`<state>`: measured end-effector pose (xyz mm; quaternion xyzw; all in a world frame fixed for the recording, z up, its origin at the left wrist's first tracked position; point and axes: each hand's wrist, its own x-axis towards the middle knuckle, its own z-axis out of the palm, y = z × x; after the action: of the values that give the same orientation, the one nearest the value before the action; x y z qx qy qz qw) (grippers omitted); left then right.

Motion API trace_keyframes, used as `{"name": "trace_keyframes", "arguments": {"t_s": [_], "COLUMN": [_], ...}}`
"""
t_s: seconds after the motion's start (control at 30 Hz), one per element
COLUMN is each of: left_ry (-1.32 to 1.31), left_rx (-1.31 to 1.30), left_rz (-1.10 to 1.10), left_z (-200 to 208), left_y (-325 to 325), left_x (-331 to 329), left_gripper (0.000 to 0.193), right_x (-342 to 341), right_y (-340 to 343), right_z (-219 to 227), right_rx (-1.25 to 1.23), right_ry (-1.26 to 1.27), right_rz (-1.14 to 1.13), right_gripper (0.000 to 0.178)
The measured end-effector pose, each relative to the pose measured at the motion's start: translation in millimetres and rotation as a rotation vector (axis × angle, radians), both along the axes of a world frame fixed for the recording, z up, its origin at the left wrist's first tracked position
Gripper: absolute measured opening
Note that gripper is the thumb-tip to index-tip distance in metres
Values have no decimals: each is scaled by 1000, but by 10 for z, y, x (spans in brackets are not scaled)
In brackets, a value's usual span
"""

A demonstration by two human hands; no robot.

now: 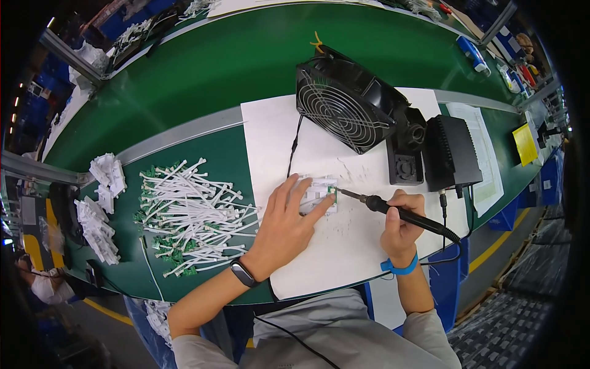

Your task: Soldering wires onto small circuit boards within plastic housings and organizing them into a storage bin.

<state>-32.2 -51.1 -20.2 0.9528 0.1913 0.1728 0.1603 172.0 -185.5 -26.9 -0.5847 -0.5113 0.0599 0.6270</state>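
Note:
My right hand [402, 224] is closed around a black soldering iron [424, 222]. Its metal tip points left and reaches the right end of a white plastic part [316, 195], at or just beside a small green circuit board [332, 190]. Spread across that part, my left hand [286, 218] presses it onto a white sheet [319, 258]; the thumb lies by the board and the other fingers along the left side. My palm and fingers hide some of the part. Whether the tip touches the board, I cannot tell.
Left of the sheet lies a pile of white cables with green boards [190, 215]. White plastic parts [98, 230] are heaped farther left. A black fan [347, 101] stands behind my hands. To its right are a black iron stand [405, 147] and a black box-shaped unit [453, 152].

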Motion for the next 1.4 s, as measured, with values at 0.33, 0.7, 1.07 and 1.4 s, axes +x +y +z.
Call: {"name": "trace_keyframes", "arguments": {"t_s": [0.33, 0.7, 1.07, 1.4], "left_ry": [-8, 4, 19, 50], "left_rx": [-22, 4, 0, 6], "left_rz": [0, 8, 10, -3], "left_z": [-7, 4, 55, 64], "left_y": [20, 9, 24, 43], "left_x": [0, 0, 29, 20], "left_gripper": [68, 73, 69, 68], "right_x": [-33, -32, 8, 33], "right_y": [38, 19, -72, -36], "right_z": [34, 44, -8, 6], "right_rx": [-15, -7, 138, 89], "right_ry": [104, -15, 19, 39], "right_rz": [-81, -21, -77, 55], "right_gripper": [13, 15, 21, 13]}}
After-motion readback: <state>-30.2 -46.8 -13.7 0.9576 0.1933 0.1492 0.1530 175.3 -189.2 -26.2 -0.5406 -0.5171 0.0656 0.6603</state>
